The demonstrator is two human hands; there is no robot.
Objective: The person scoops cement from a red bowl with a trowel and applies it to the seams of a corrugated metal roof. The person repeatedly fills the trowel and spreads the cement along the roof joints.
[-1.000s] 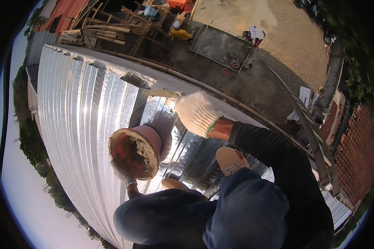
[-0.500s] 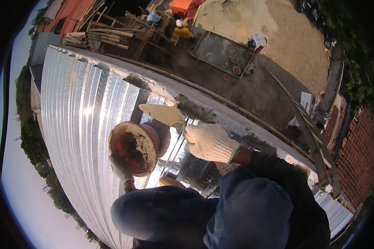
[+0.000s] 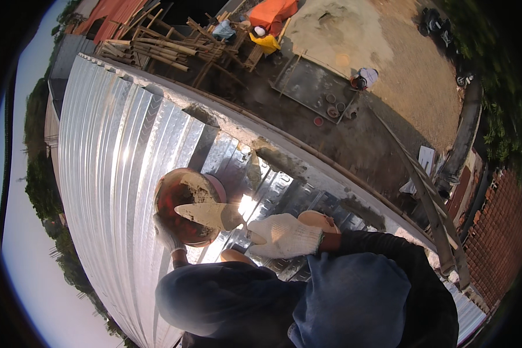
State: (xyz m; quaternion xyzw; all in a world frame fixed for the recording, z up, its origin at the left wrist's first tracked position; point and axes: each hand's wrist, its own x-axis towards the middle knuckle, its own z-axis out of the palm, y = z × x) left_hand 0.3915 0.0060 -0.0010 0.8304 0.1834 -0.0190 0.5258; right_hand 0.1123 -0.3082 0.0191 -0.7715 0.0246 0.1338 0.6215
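My left hand (image 3: 167, 235), in a pale glove, grips the edge of a tilted reddish bucket (image 3: 168, 194). Grey-beige mortar (image 3: 196, 184) clings to the bucket's inside. In my gloved right hand (image 3: 287, 235) is a pointing trowel (image 3: 206, 214), its broad blade reaching over the bucket's mouth. The trowel's handle is mostly covered by the glove. Both rest above a shiny corrugated metal roof (image 3: 113, 127), near my bent knees. Dark patches of mortar (image 3: 278, 159) lie along the wall top (image 3: 229, 127) at the roof's edge.
Past the wall the ground drops well below. Down there are bamboo poles (image 3: 162, 52), a mortar-mixing tray (image 3: 310, 87), a person in yellow (image 3: 265, 43) and another in white (image 3: 365, 78). Long beams (image 3: 423, 185) lean at right beside a tiled roof (image 3: 499, 232).
My right hand has drawn down and left, swinging the trowel blade from near the wall to over the bucket. My left hand still grips the bucket. The view has shifted slightly.
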